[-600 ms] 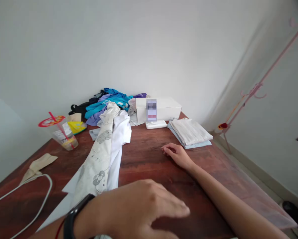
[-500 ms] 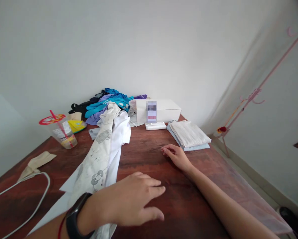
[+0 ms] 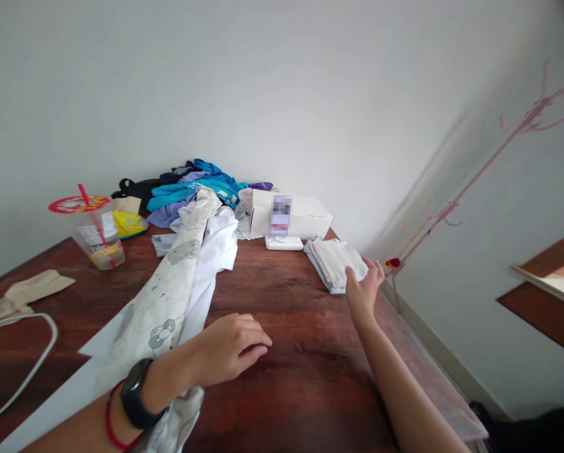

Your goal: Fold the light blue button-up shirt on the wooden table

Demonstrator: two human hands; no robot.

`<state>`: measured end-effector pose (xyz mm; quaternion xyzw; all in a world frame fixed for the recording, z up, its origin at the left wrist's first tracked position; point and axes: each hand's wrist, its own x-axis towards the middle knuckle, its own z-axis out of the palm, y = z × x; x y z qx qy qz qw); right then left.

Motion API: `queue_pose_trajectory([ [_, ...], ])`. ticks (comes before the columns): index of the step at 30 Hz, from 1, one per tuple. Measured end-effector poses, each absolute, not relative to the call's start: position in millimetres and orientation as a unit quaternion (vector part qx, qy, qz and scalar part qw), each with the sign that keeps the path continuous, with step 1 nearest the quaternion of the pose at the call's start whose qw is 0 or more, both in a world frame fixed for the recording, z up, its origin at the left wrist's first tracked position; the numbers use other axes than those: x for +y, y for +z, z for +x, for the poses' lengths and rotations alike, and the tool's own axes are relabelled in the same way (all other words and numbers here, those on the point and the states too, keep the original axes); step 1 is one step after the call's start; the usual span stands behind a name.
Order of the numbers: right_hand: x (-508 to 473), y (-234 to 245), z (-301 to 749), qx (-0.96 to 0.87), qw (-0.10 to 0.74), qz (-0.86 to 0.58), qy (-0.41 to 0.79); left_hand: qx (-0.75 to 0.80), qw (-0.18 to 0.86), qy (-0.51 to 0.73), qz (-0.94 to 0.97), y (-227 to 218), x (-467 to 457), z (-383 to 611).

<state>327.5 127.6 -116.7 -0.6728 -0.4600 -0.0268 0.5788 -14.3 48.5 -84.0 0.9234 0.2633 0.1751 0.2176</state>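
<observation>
My right hand [image 3: 364, 286] is at the right side of a folded stack of cloth, a white piece [image 3: 336, 259] on top of a light blue one [image 3: 335, 290]. Its thumb and fingers are apart, and part of the stack is hidden behind it. My left hand [image 3: 234, 348], with a black wristband, hovers over the table, relaxed and holding nothing, its thumb apart from the fingers. Under my left forearm lies a long white printed cloth [image 3: 180, 283], with a plain white garment [image 3: 218, 242] along its right side.
A rumpled pile of clothes [image 3: 192, 192] lies at the back, beside a white box [image 3: 305, 211] and a phone on a white stand [image 3: 284, 243]. A plastic cup with a straw [image 3: 100, 239], a beige cloth [image 3: 31, 292] and a white cable [image 3: 50, 340] are at left. A pink rack [image 3: 480, 160] stands right.
My right hand has moved right and forward to the folded stack, and its fingers have opened. My left hand has drawn back slightly, its fingers closer together. The view has turned a little right.
</observation>
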Motion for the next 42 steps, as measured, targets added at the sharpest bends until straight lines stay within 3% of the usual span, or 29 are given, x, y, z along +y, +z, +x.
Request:
queue_pose_trajectory([
  [6, 144, -125, 366, -0.337, 0.608, -0.71, 0.115, 0.27, 0.214, 0.192, 0.919, -86, 50, -18],
  [17, 147, -124, 385, -0.214, 0.729, -0.583, 0.286, 0.272, 0.229, 0.198, 0.913, -85, 50, -18],
  [28, 142, -122, 349, -0.224, 0.666, -0.531, 0.473, 0.273, 0.233, 0.198, 0.912, -88, 51, -19],
  [33, 142, -126, 337, -0.245, 0.625, -0.565, 0.479, 0.28, 0.232, 0.189, 0.912, -87, 51, -18],
  [42, 146, -124, 339, -0.226, 0.664, -0.526, 0.482, 0.287, 0.23, 0.175, 0.913, -86, 51, -18],
])
